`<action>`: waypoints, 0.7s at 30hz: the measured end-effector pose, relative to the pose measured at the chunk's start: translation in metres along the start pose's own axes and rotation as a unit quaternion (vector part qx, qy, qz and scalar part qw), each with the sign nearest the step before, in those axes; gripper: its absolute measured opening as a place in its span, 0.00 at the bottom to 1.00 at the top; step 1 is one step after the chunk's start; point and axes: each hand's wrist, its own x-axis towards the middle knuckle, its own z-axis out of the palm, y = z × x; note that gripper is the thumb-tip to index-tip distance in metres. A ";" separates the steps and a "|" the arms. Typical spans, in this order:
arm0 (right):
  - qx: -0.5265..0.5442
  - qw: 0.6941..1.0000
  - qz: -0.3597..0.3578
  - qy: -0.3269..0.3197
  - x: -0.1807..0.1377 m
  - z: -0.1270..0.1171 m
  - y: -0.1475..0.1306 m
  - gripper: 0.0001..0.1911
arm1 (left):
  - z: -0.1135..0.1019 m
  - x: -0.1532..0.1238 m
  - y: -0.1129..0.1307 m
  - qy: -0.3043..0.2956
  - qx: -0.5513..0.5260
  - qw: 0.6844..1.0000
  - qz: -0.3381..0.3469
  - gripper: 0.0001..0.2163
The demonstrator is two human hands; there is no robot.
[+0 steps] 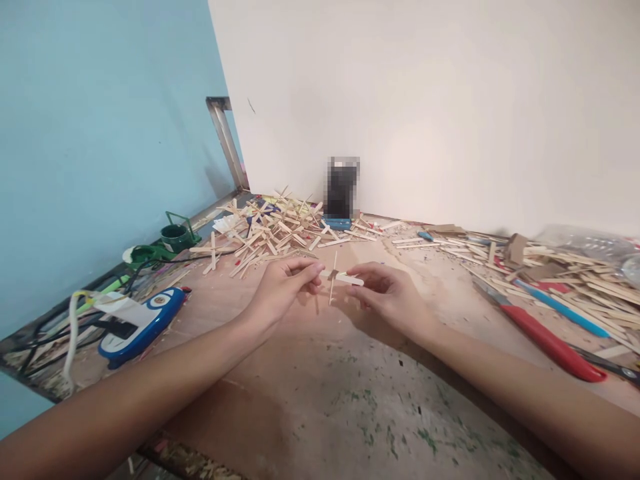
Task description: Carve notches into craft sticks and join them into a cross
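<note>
Above the wooden tabletop, a pale craft stick (344, 278) is held between my two hands, crossed by another stick (333, 283) seen edge-on, with a small brown patch where they meet. My left hand (295, 280) is closed in a pinch at the left end of this craft-stick cross. On the other end, my right hand (385, 287) has thumb and index finger about the stick's edges, its rounded tip showing between them. The other fingers of my right hand are partly hidden. A bit of red shows beneath that hand.
Crossed craft sticks (280, 227) are heaped at the back left; loose sticks (600, 287) lie right. A red-handled knife (550, 340) and a blue tool (560, 307) lie right. Left are a blue-and-white device (145, 327) and a green holder (175, 237). A blurred dark object (342, 190) stands behind.
</note>
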 end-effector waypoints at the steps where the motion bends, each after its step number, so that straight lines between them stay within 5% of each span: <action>1: 0.001 1.000 -0.001 -0.001 0.000 0.000 0.000 0.21 | 0.000 0.000 0.000 0.001 -0.001 1.000 0.001 0.19; 21: 0.020 1.000 -0.004 -0.009 0.000 0.001 0.003 0.24 | 0.001 -0.002 0.009 0.007 0.007 1.000 0.009 0.17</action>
